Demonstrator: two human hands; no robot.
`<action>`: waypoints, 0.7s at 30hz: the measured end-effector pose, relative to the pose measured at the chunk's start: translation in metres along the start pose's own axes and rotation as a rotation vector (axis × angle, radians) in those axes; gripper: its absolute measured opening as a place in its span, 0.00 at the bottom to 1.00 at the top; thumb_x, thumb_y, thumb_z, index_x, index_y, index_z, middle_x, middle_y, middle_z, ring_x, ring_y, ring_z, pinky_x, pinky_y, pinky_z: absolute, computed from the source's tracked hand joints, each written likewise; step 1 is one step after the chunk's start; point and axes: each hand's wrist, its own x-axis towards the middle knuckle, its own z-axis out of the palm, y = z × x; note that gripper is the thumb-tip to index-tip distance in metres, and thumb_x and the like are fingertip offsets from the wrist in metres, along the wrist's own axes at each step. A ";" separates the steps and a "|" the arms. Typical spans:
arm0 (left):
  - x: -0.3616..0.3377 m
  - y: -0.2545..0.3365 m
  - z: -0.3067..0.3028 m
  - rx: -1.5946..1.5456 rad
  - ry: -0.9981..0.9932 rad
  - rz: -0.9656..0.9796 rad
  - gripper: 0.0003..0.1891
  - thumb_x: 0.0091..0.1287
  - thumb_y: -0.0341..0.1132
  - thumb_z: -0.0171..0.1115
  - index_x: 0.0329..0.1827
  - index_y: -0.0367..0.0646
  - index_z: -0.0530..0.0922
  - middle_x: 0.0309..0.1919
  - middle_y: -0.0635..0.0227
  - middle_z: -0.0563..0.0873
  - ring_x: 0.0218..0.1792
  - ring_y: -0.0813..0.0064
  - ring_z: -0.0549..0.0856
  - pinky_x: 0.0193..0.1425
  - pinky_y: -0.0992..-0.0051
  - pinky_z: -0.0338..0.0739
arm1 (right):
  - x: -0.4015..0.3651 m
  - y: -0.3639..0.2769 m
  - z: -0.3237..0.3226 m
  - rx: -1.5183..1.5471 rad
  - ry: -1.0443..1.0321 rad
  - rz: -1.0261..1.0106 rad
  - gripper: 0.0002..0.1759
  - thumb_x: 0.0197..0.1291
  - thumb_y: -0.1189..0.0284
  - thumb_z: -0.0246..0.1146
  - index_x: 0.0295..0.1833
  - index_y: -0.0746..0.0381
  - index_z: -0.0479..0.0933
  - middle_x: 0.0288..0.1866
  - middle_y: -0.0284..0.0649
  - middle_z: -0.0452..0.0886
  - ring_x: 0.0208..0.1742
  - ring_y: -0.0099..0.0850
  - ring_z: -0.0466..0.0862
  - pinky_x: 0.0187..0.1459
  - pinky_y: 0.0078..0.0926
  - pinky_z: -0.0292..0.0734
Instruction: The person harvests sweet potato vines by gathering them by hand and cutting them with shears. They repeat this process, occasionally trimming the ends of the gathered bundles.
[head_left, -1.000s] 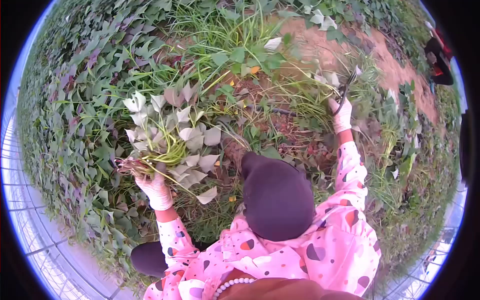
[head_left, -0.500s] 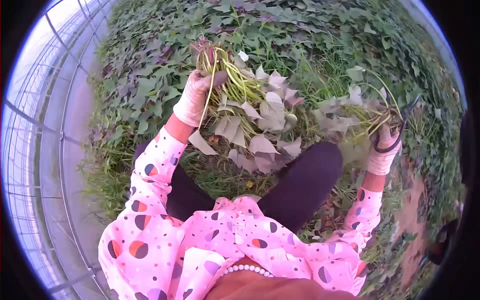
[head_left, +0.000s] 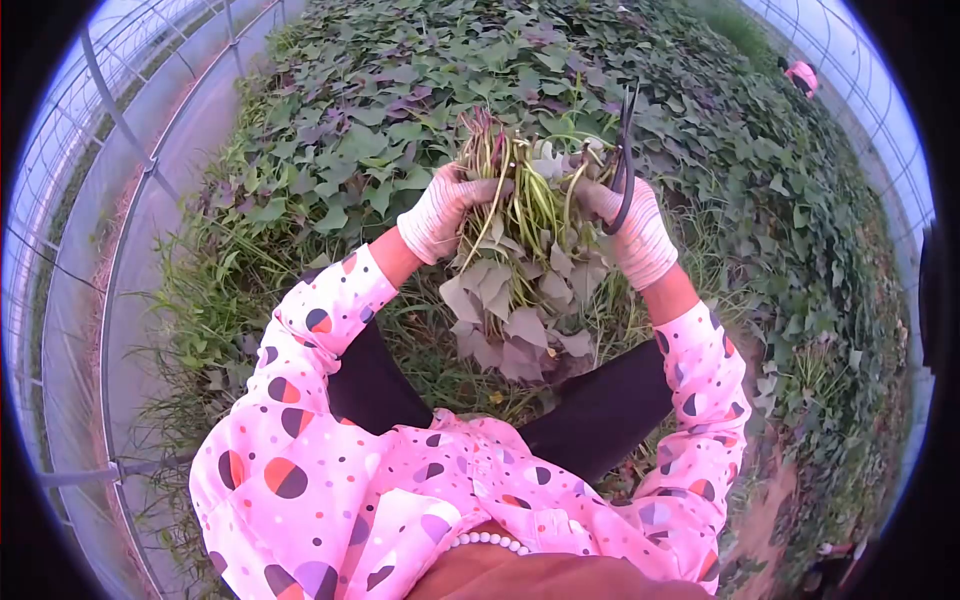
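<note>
My gloved left hand (head_left: 452, 212) is closed round a thick bunch of leafy stems (head_left: 525, 205), their cut ends up and their pale leaves hanging down over my lap. Opposite it, my gloved right hand (head_left: 628, 222) grips more stems (head_left: 590, 160) right against the bunch. A pair of black scissors (head_left: 624, 165) is also in that hand, blades pointing up and one handle loop curving round the fingers. Both hands are held up before my chest, at about the same height.
Dense leafy vines (head_left: 400, 120) cover the ground ahead and to the right. On the left runs a metal-framed plastic wall (head_left: 125, 210) beside a grey strip. My bent dark-trousered legs (head_left: 600, 400) are below the bunch. Far back right, a person in pink (head_left: 801, 77) is partly visible.
My right hand has swung in from the far right with its stems and scissors, up to the bunch. My left hand has moved slightly right and down, still holding the stems.
</note>
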 end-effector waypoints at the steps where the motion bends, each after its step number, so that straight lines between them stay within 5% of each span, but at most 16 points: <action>1: 0.003 -0.001 -0.011 -0.001 0.024 0.017 0.18 0.57 0.28 0.68 0.51 0.35 0.79 0.40 0.67 0.85 0.39 0.78 0.85 0.46 0.74 0.81 | 0.003 -0.003 0.014 0.123 -0.036 -0.010 0.19 0.53 0.66 0.67 0.48 0.65 0.78 0.36 0.34 0.82 0.33 0.20 0.77 0.38 0.21 0.75; 7: -0.001 0.002 -0.009 0.040 0.066 0.104 0.28 0.56 0.27 0.70 0.61 0.39 0.72 0.45 0.68 0.85 0.45 0.77 0.84 0.53 0.74 0.78 | 0.023 0.012 0.039 0.071 0.018 -0.094 0.18 0.53 0.67 0.67 0.48 0.65 0.78 0.36 0.32 0.81 0.34 0.18 0.77 0.37 0.20 0.75; 9: 0.002 -0.001 -0.022 0.118 0.062 0.099 0.26 0.56 0.26 0.70 0.59 0.38 0.74 0.46 0.68 0.84 0.45 0.78 0.83 0.55 0.75 0.77 | 0.032 0.026 0.052 0.316 0.057 0.061 0.17 0.53 0.68 0.68 0.46 0.65 0.79 0.32 0.31 0.81 0.31 0.17 0.77 0.35 0.20 0.75; 18: 0.002 0.008 -0.028 0.037 0.078 0.044 0.22 0.57 0.27 0.69 0.56 0.36 0.77 0.45 0.68 0.84 0.46 0.78 0.83 0.56 0.75 0.76 | 0.041 0.027 0.062 0.476 -0.044 -0.055 0.16 0.56 0.66 0.66 0.47 0.64 0.77 0.30 0.28 0.76 0.29 0.16 0.72 0.31 0.18 0.68; 21: 0.005 0.008 -0.033 0.060 0.064 0.008 0.22 0.58 0.26 0.69 0.57 0.39 0.77 0.47 0.69 0.85 0.46 0.79 0.83 0.55 0.74 0.77 | 0.049 0.033 0.058 0.407 -0.162 -0.047 0.31 0.59 0.63 0.64 0.65 0.67 0.69 0.54 0.39 0.78 0.51 0.26 0.79 0.56 0.25 0.71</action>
